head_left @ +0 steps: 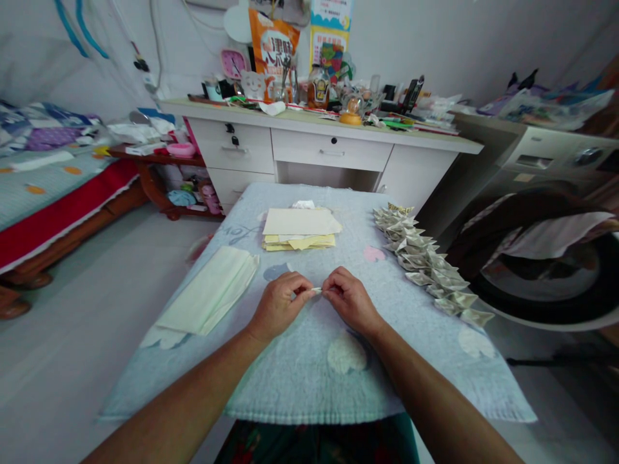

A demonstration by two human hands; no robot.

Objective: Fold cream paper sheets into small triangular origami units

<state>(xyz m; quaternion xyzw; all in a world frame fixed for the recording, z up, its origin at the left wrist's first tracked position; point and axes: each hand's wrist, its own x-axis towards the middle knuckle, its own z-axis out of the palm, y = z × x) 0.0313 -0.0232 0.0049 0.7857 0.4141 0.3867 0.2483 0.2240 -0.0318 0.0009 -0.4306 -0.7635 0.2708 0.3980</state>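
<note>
Illumination moderate, cool and diffuse, with a slight blue-green cast; the direction of its source cannot be fixed. Far wall [435, 51] reads flat grey, dimming toward the right. Pale sheen noted on the floor [91, 283] at left. Surface [285, 386] evenly lit; weak, soft-edged shadow beside the right forearm [425, 380]. Deep shade in the recess [319, 175] below the far drawers. Left hand [282, 299] and right hand [352, 299] acceptably defined; small paper piece [316, 290] between them lacks fine detail. Wide-angle stretching at the margins: bed [62, 200] at left and washing machine [527, 151] at right appear smeared and slanted.
</note>
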